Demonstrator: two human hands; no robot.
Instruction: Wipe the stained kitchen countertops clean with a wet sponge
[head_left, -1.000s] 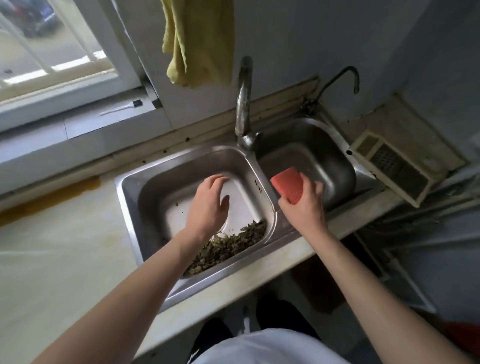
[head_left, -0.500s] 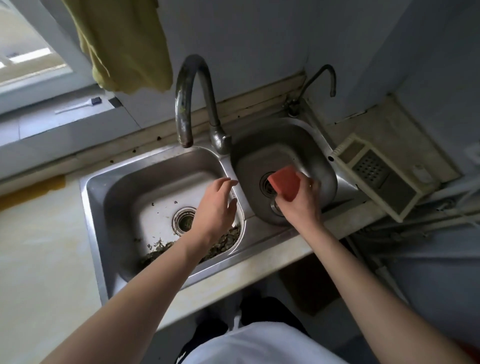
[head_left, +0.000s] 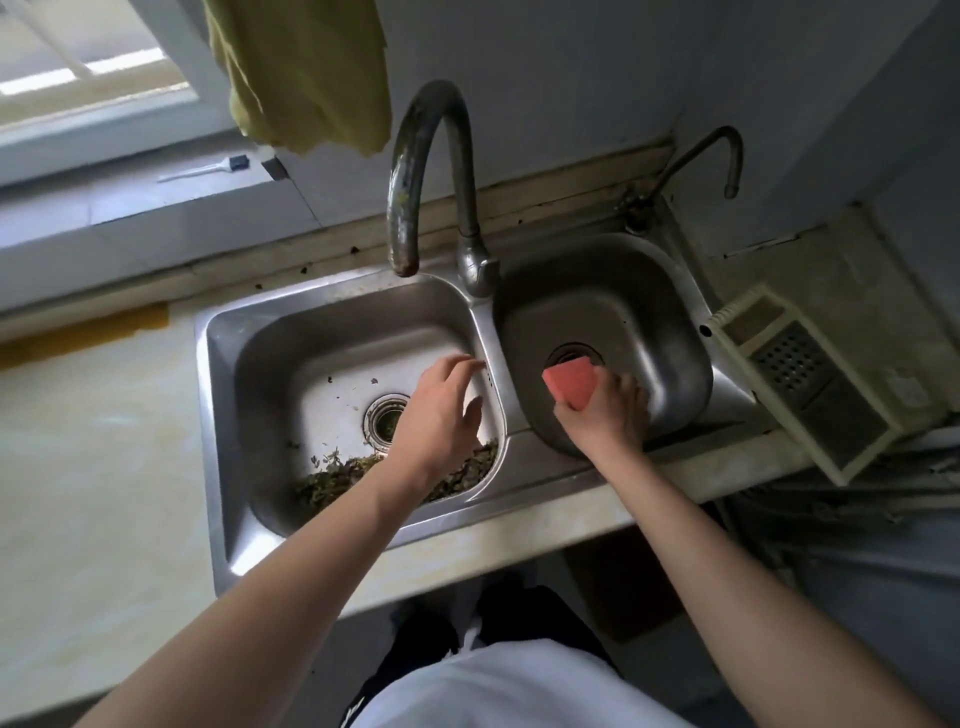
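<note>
Soft window (head_left: 93, 78) daylight; dim, wide-angle edge distortion

Right hand (head_left: 605, 415) grips a red sponge (head_left: 570, 383) at frame centre, over the right basin (head_left: 670, 332); left hand (head_left: 441, 410), fingers relaxed, over the left basin (head_left: 270, 364).

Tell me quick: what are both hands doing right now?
Left hand: open, holding nothing, over the left basin.
Right hand: grips the red sponge over the right basin.
</note>
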